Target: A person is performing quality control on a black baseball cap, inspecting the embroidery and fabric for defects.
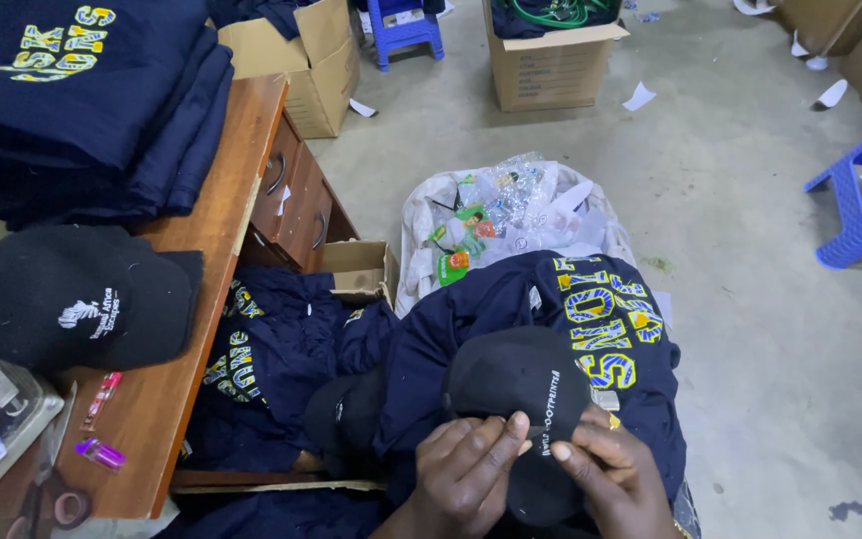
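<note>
**Black cap held close at six o'clock for fine handwork**

While the wooden counter (236,190) fills the nine o'clock side, a stack of folded navy shirts (92,100) is kept at its eleven o'clock end, flat and squared, apparently so that the pile stays neat. Navy shirts with yellow lettering (551,329) are draped over the lap at the centre, forming a soft rest for the work. A pale sack of clear packets (511,215) lies open on the floor at twelve o'clock, within reach. A second black cap (67,294) is parked on the counter at nine o'clock. The black cap (516,384) being handled sits at six o'clock, pressed against the lap. It is steadied by the left hand (466,474), fingers curled onto its edge, and by the right hand (616,479), whose fingers are pinched nearly closed at the rim; whether something thin is held between them cannot be told. A pink lighter (100,454) lies at eight o'clock.
</note>
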